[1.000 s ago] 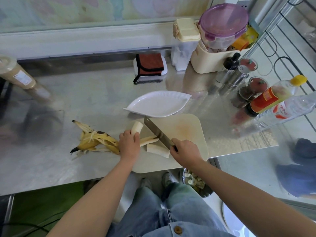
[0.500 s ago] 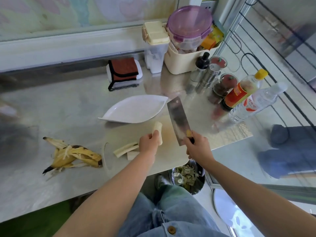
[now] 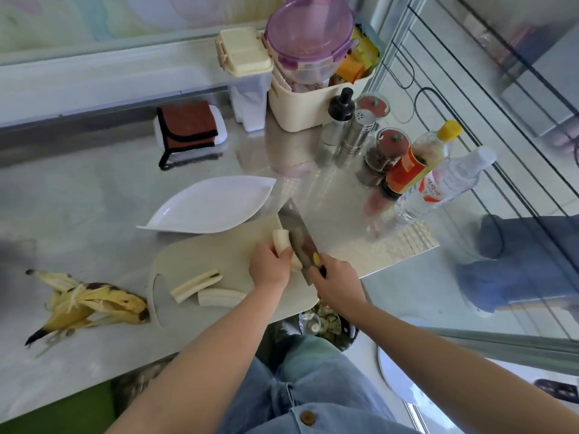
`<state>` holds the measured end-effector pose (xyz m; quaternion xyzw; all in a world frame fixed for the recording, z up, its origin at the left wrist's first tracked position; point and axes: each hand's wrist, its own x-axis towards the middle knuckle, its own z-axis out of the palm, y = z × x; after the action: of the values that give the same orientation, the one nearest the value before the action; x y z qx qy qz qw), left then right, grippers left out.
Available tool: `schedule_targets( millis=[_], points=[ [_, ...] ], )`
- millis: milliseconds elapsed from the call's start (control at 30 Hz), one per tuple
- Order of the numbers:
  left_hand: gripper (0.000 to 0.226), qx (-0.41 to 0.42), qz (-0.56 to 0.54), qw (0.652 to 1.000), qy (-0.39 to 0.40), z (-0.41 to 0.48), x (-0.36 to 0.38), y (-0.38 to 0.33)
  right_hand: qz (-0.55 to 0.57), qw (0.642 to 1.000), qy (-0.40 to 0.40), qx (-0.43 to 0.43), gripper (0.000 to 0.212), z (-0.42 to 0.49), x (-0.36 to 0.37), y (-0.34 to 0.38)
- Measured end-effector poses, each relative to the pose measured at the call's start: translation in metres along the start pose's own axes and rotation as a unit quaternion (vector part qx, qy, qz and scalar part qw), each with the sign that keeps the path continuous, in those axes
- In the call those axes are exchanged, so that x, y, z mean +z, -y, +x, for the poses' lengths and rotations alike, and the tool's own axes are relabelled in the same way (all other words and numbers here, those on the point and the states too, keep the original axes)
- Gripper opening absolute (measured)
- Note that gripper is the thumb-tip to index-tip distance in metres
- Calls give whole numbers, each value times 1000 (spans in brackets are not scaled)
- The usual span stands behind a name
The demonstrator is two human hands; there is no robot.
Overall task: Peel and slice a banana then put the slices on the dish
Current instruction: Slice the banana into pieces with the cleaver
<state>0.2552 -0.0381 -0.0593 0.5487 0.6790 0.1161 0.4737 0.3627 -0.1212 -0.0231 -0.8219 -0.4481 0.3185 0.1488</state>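
On the pale plastic cutting board (image 3: 219, 255), our left hand (image 3: 270, 267) grips a pale peeled banana piece (image 3: 281, 240); our right hand (image 3: 338, 281) clenches the cleaver (image 3: 299, 238) against it, near the white leaf-shaped dish (image 3: 213, 205).

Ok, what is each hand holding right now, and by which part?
The left hand grips the banana piece by its near end. The right hand grips the knife by its handle.
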Motion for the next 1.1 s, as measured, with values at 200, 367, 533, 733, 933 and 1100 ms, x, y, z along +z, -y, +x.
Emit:
schedule_targets(
  millis=[200,367,533,733,933,1100],
  points=[
    [32,-5,-3,999,-32,-5,-9,4,-30,999,13,-30,17,5,3,1],
    [32,-22,-26,999,-18,7,0,15,-8,1000,5,-30,18,5,-3,4],
    [15,-45,-120,992,-19,1,-6,6,28,999,-23,-34,27,6,-21,7],
    [22,-64,-187,980,-23,0,-7,5,5,998,5,-63,33,-3,-31,15],
    [20,-66,-203,977,-18,2,-9,4,-10,998,20,-61,34,-6,-36,19],
    [24,-75,-203,976,-15,4,-10,6,-23,997,53,-43,35,-10,-39,21]
  ],
)
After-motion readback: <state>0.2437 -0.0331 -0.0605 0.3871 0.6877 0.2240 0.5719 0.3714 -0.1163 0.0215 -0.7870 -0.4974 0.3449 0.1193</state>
